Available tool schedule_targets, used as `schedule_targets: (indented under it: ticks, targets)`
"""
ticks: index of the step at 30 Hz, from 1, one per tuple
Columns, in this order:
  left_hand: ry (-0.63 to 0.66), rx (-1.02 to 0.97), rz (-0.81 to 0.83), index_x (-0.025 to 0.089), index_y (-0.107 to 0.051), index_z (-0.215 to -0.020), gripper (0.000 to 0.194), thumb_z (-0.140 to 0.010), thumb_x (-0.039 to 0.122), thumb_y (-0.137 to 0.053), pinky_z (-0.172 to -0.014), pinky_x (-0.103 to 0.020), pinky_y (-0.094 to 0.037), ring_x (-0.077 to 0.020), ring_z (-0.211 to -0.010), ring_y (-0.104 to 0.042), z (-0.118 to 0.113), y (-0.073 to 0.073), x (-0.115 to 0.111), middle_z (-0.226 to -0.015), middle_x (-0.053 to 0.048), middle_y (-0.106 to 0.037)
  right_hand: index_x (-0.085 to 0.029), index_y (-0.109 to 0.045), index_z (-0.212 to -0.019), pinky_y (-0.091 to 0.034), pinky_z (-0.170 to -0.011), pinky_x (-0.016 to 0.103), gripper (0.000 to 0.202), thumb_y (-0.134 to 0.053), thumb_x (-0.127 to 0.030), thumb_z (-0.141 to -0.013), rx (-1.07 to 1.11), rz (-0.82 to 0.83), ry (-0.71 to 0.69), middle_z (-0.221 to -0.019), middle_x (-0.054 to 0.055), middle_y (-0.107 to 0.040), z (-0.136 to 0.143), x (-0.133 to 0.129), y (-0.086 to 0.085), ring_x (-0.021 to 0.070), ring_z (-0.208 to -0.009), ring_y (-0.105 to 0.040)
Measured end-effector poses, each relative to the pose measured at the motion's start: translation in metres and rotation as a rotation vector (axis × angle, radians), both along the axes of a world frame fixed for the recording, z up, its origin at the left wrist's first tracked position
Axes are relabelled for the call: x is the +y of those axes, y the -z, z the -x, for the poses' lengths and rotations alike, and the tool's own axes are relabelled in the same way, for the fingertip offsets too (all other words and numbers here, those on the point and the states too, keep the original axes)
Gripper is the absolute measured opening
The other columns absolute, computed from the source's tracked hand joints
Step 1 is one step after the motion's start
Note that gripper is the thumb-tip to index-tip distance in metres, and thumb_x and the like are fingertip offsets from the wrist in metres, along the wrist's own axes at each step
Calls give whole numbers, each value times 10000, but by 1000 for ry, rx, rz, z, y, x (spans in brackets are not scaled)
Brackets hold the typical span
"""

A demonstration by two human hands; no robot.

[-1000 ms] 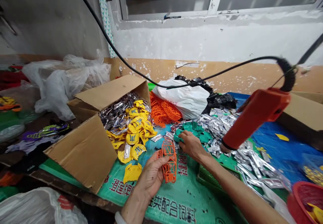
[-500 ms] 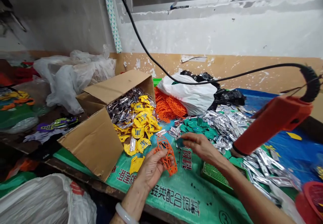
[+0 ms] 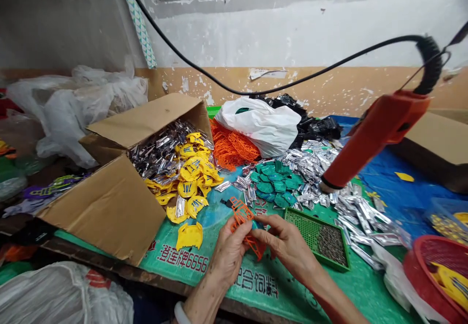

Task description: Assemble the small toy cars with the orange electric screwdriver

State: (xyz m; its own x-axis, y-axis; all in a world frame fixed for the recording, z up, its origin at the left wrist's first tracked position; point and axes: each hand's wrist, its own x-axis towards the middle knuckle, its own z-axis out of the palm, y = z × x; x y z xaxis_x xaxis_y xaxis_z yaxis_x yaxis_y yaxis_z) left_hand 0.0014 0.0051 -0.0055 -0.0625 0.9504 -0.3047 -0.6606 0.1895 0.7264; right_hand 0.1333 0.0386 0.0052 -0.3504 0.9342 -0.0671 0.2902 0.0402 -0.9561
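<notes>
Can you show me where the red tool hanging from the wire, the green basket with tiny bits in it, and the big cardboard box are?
Red tool [image 3: 371,141]: head view, middle of its body.
Green basket [image 3: 300,222]: head view, its holey floor.
Cardboard box [image 3: 107,209]: head view, its front flap.

Item one, green printed sheet [image 3: 292,297]: left of our left hand [image 3: 228,253], a red line in which we read "莲牌", its first character unclear, then digits, apparently "6656".
Item two, same sheet: between our wrists, below our right hand [image 3: 288,246], dark "合饲料", partly covered.
Item three, same sheet: just above our right hand, red characters, cut off.
</notes>
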Motion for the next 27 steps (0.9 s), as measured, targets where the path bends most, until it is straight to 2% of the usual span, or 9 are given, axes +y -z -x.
schedule_targets:
  ticks: [5,9,12,14,16,21,27]
  targets:
    - [21,-52,22,140,-697,-846,266,-707,356,-764,-613,-209,-495,-112,-666,-598,-3,1,3,-783,-12,-681,-240,-707,-1084,-450,-531,274,340,-635,-396,-792,-96,-79,-8,-854,48,-633,-5,-9,-5,134,-575,-565]
    - [51,-38,49,117,-705,-850,292,-682,345,-775,-623,-258,-518,-160,-705,-627,2,-2,4,-806,-59,-709,-179,-669,-1119,-425,-500,282,416,-686,-323,-729,-241,-173,88,-681,26,-636,-10,-12,-5,152,-522,-529]
    - [31,-21,79,112,-697,-863,289,-678,323,-769,-658,-315,-540,-190,-739,-645,3,-3,4,-857,-89,-722,-179,-654,-1078,-498,-610,325,366,-665,-345,-752,-219,-319,190,-860,81,-696,-13,-15,-2,197,-671,-619]
    - [5,-21,87,120,-691,-866,271,-688,313,-758,-653,-322,-545,-190,-742,-645,1,-3,3,-871,-87,-722,-197,-632,-1081,-519,-735,356,317,-630,-332,-794,-189,-401,205,-1004,99,-691,-14,-17,-1,223,-839,-647]
    - [-11,-28,82,133,-688,-901,264,-705,301,-742,-642,-302,-541,-182,-755,-642,-3,-3,2,-897,-76,-716,-214,-619,-1077,-512,-794,379,287,-626,-285,-800,-192,-466,190,-1026,93,-683,-12,-19,0,234,-917,-631]
    - [-31,-25,45,157,-677,-930,273,-699,278,-753,-640,-239,-514,-135,-737,-606,-10,-1,0,-884,-31,-684,-214,-619,-1035,-499,-778,420,267,-650,-225,-770,-230,-567,196,-962,87,-637,-3,-16,1,247,-897,-563]
    - [-106,-70,71,158,-660,-837,276,-710,384,-755,-559,-214,-508,-112,-657,-585,-9,1,-1,-791,3,-655,-204,-604,-1053,-508,-700,378,272,-624,-192,-782,-247,-509,136,-942,83,-598,1,-16,3,234,-871,-558]
